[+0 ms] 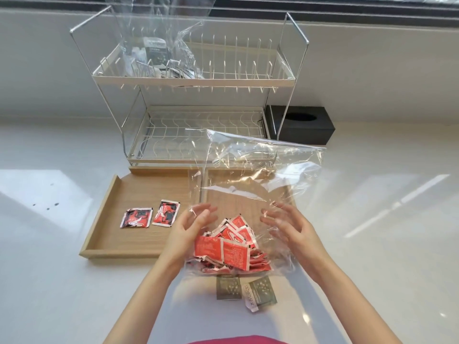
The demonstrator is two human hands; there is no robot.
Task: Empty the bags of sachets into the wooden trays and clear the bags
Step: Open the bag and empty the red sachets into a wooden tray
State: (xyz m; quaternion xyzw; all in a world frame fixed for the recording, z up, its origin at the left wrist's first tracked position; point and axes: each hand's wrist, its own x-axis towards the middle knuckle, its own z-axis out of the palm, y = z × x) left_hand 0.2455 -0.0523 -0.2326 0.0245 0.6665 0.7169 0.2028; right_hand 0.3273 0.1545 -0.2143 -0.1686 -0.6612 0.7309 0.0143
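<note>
A large clear plastic bag point(260, 170) lies over the right wooden tray point(248, 194). A heap of red sachets point(231, 247) sits in its near end. My left hand point(186, 234) is at the bag's left side and my right hand point(293, 232) at its right side. Both have their fingers spread and touch the film without gripping it. The left wooden tray point(139, 189) holds two red-and-black sachets point(151, 216). Two grey sachets point(246, 289) lie on the counter just in front of the bag.
A white two-tier wire dish rack point(198, 78) stands behind the trays. On its top tier rests a second clear bag point(159, 33) with grey sachets in it. A black tissue box point(300, 125) sits to the right of the rack. The counter is white.
</note>
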